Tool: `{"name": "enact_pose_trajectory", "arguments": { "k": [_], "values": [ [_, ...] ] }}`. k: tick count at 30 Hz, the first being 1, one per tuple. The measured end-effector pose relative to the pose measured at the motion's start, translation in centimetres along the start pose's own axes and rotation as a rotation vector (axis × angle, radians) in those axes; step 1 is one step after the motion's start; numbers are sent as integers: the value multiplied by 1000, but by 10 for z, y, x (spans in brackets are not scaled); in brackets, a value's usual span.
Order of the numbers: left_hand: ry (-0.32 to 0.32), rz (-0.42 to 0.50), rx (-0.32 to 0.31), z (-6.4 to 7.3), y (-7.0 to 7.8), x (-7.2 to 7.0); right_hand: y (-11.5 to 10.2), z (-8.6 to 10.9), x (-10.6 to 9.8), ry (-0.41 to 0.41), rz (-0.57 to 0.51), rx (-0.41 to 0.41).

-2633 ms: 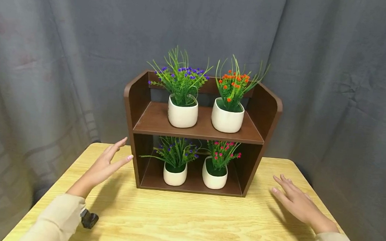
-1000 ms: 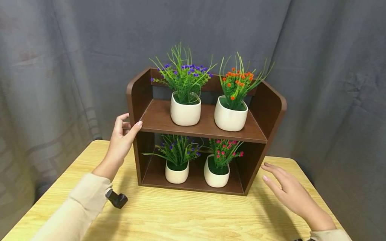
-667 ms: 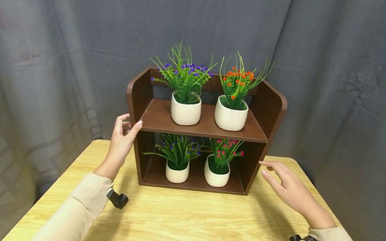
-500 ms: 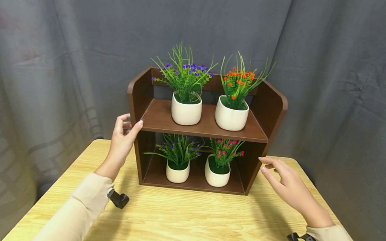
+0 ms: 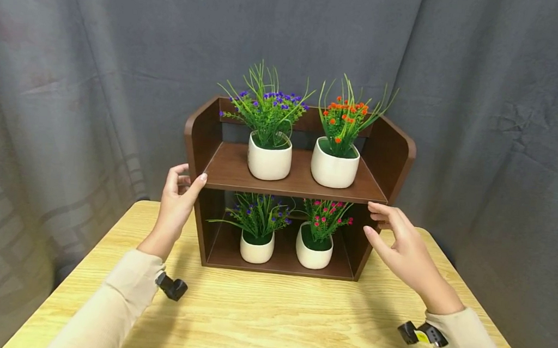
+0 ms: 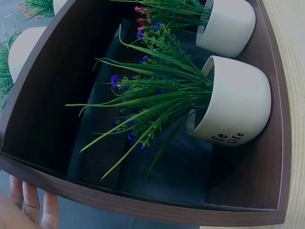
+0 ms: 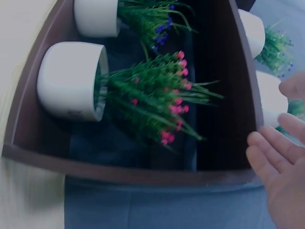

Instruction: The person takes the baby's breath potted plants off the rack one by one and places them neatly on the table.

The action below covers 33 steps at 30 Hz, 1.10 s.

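A dark brown two-tier wooden shelf (image 5: 295,189) stands on the table. My left hand (image 5: 174,209) holds its left side panel, thumb on the front edge at the upper board's height and fingers curled along the outer face. In the left wrist view, the fingertips (image 6: 31,202) show outside that panel. My right hand (image 5: 408,249) is beside the right panel, thumb and fingers spread apart, with fingertips overlapping the panel's front edge in the head view. On the upper board are purple flowers in a white pot (image 5: 269,162) and orange flowers in another white pot (image 5: 334,170).
The lower board bears a white pot with purple flowers (image 5: 256,251) and a white pot with pink flowers (image 5: 314,256). Light wood tabletop (image 5: 268,315) extends in front of the shelf. A grey curtain (image 5: 320,30) hangs behind and at both sides.
My left hand has come up from beside the shelf and taken hold of its left panel. My right hand has moved left and up to the right panel. The pots keep their places.
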<state>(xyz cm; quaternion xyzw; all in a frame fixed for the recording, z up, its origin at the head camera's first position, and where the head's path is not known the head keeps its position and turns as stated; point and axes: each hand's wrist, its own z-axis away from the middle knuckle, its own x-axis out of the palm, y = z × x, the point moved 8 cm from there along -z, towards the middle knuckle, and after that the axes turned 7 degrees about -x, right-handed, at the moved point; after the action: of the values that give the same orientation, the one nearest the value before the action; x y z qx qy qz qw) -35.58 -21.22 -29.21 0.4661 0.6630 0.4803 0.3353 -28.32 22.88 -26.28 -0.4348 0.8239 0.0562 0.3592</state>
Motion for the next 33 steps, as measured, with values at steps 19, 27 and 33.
{"name": "enact_pose_trajectory", "arguments": {
  "k": [19,27,33],
  "values": [
    [20,15,5,1,1,-1,1,-53,9,65,-146,185],
    [15,15,7,1,1,-1,18,-76,18,37,-305,343],
    [17,13,5,2,2,-1,28,-90,24,26,-409,466]
  ]
}}
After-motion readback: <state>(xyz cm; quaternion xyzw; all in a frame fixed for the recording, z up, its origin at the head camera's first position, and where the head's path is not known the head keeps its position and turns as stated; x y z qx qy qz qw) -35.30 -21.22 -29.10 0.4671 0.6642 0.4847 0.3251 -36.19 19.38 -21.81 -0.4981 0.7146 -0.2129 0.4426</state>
